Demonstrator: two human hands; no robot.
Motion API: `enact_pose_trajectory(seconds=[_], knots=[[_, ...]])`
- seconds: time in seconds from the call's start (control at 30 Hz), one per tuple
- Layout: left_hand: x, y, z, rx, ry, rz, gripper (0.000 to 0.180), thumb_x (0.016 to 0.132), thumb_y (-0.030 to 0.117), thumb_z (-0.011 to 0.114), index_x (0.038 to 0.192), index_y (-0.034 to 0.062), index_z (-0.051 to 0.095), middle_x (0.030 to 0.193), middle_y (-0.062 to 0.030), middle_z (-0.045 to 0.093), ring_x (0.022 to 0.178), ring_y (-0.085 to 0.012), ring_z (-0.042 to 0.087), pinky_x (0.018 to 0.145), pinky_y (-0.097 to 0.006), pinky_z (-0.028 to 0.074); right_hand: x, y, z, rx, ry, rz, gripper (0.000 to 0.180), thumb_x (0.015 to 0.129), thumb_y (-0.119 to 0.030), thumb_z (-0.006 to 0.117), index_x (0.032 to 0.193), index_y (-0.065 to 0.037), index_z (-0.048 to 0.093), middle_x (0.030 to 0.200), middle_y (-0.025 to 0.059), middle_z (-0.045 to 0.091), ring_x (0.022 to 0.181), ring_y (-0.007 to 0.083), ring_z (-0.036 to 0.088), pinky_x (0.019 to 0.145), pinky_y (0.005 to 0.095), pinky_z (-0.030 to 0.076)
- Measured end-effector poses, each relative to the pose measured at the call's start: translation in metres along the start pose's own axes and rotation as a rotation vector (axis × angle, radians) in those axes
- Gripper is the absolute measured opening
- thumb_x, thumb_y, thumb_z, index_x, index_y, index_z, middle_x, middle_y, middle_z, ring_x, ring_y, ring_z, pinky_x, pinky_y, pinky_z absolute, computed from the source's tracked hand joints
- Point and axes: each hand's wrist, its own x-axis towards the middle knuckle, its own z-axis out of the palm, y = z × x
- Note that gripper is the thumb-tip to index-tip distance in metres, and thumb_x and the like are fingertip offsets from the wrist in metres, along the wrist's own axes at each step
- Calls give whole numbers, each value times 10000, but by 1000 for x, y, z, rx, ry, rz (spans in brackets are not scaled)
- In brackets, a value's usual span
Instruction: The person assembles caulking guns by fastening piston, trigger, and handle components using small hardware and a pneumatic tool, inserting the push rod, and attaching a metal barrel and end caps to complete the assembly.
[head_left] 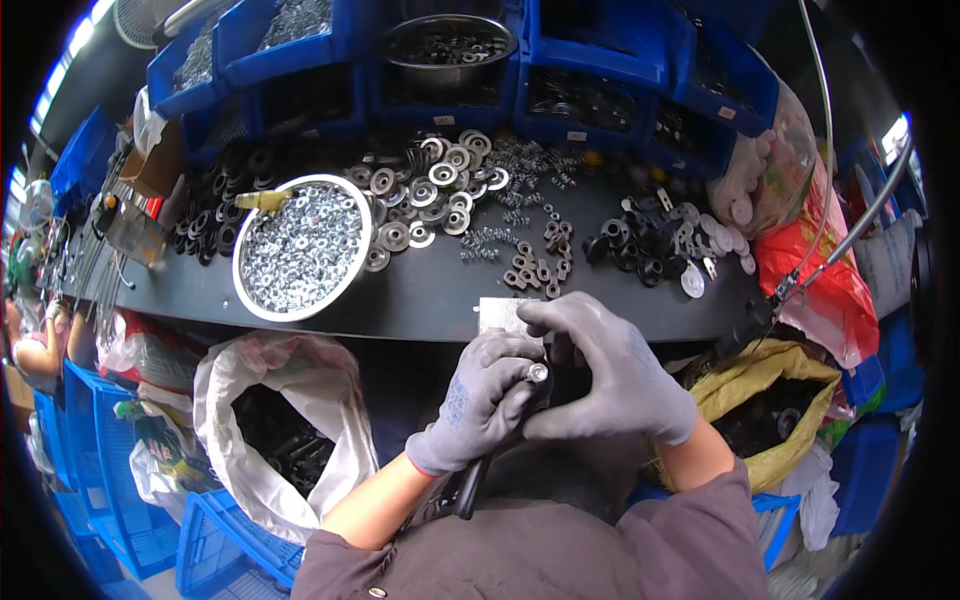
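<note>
Both my hands wear grey gloves and work close together at the table's front edge. My left hand [482, 402] is closed around a black rod-like part with a shiny metal tip [538, 372]; its dark lower end [472, 488] sticks out below the fist. My right hand [622, 378] curves beside it, thumb and fingers wide apart, with its fingertips near a small silver metal block [500, 314] on the table edge. Small metal collars [530, 268] and coil springs [488, 240] lie just beyond.
A white bowl of metal nuts [305, 250] stands on the dark table [420, 300], near loose washers [440, 175]. Blue bins [590, 60] line the back. Black plastic parts [640, 240] lie right. Open sacks [290, 360] [770, 365] flank me below the table.
</note>
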Motion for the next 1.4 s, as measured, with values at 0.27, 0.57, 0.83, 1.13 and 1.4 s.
enact_pose_trajectory(seconds=[0.27,0.57,0.83,1.13,1.4], knots=[[4,5,0,30,33,13,102,880,116,649,968,68,627,1064,-101,643,1002,-332,611,931,-445,453,-26,30,-3,494,70,-21,365,817,-388,759,729,-41,692,1020,144,696,856,207,640,773,342,495],[5,3,2,26,24,34,127,892,130,646,994,64,609,1072,-108,634,991,-340,606,931,-450,452,-30,36,-5,692,21,154,651,909,-522,605,1253,31,631,1129,151,666,1100,282,604,1002,386,447],[3,-1,-2,29,-19,33,123,896,121,651,986,71,583,1083,-117,634,978,-343,606,905,-455,460,-23,38,-3,580,126,-32,168,777,-142,577,770,-31,704,1058,154,694,1070,292,614,988,391,456],[5,5,-1,40,-54,61,150,890,112,653,1020,67,591,1155,-119,627,1090,-350,596,959,-460,453,-30,37,6,342,5,-21,694,732,-208,734,1356,24,536,1327,206,578,1258,358,543,1083,437,406],[-17,3,2,-103,20,-242,208,1007,189,502,983,3,593,1088,-112,547,994,-227,552,893,-359,463,-28,40,27,318,49,-213,641,829,-290,702,1368,-7,502,1262,196,587,1170,364,565,1016,452,427]])
